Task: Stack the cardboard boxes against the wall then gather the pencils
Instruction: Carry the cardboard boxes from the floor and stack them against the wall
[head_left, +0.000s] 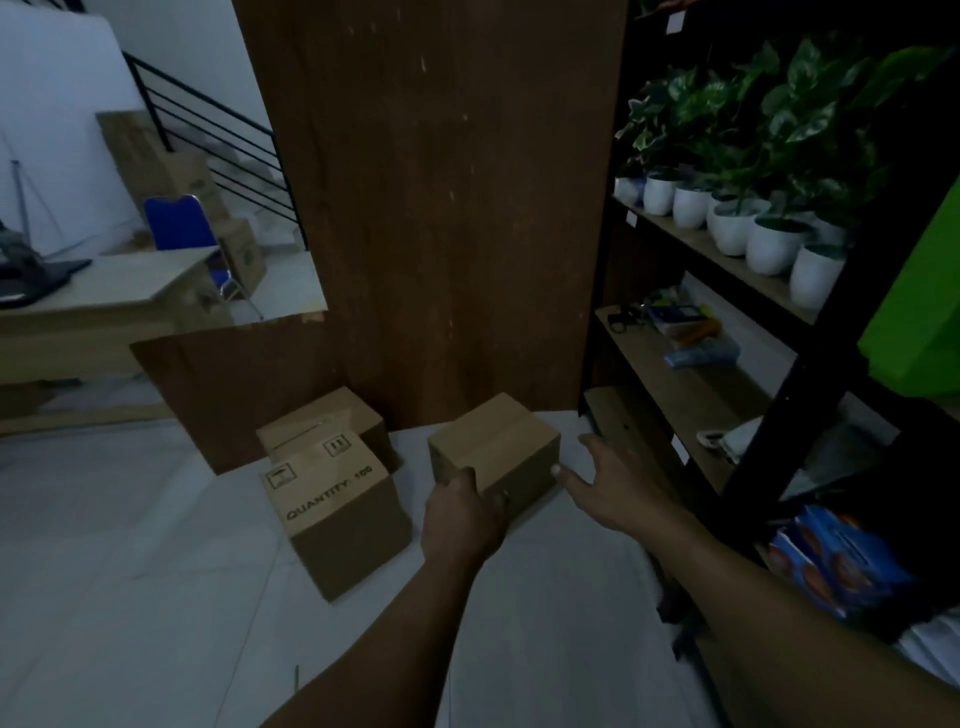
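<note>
1. Work surface: white tiled floor (130, 519). Three boxes rest on it at its far edge, where a tall brown wooden panel (426, 208) and a low brown wooden board (228, 384) stand upright.

2. Plain brown cardboard box (493, 436): sits on the floor at the foot of the tall panel, its taped top facing up.

3. Left hand (460, 514): grasping the plain box, fingers curled over its near left corner.

4. Right hand (608, 483): released, fingers spread, just beside the right side of the same box. The thumb tip lies at the lower right corner (contact cannot be confirmed).

5. Printed brown cardboard box (332, 499): marked "QUANTITY: 100", left of the plain box and apart from it, nearer the camera.

6. Rear brown cardboard box (322, 415): directly behind the printed box, touching it, against the low board.

7. Surroundings: a black metal shelf rack (810, 332) along the right edge of the floor carries white round plant pots (727, 228) with green leaves. A blue chair (179, 223) and a light wooden desk (104, 296) stand at far left.
</note>
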